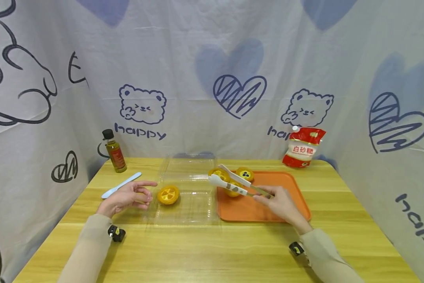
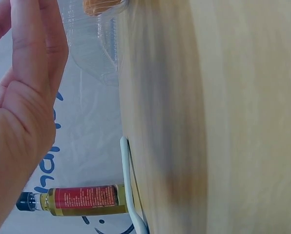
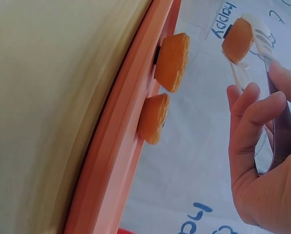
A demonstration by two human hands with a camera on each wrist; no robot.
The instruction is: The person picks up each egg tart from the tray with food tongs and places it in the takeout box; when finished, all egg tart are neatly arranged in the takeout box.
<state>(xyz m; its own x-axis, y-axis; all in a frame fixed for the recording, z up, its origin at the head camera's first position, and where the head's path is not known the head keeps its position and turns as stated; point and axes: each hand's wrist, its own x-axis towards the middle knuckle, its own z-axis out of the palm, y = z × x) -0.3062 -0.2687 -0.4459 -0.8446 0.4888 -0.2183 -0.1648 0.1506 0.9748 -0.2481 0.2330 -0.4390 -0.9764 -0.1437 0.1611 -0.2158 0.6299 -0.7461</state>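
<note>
My right hand [image 1: 279, 202] holds a pair of tongs [image 1: 238, 190] with white tips and metal handles. Between the tips a tart [image 3: 238, 41] is gripped, raised above the left edge of the orange tray [image 1: 244, 210]. Two more tarts lie on the tray: one with dark berries [image 1: 245, 174] at the back, another tart [image 1: 234, 191] partly behind the tongs. A clear plastic container [image 1: 194, 208] stands left of the tray, with a single tart [image 1: 168, 195] in its left part. Beside that container my left hand [image 1: 130, 196] hovers, index finger extended, holding nothing.
The container's clear lid [image 1: 188, 167] stands open behind it. A pale blue plastic utensil [image 1: 121, 185] lies left, near a bottle of yellowish liquid [image 1: 116, 154]. At the back right stands a red and white sugar pouch [image 1: 303, 149]. Printed cloth walls surround the wooden table [image 1: 212, 251].
</note>
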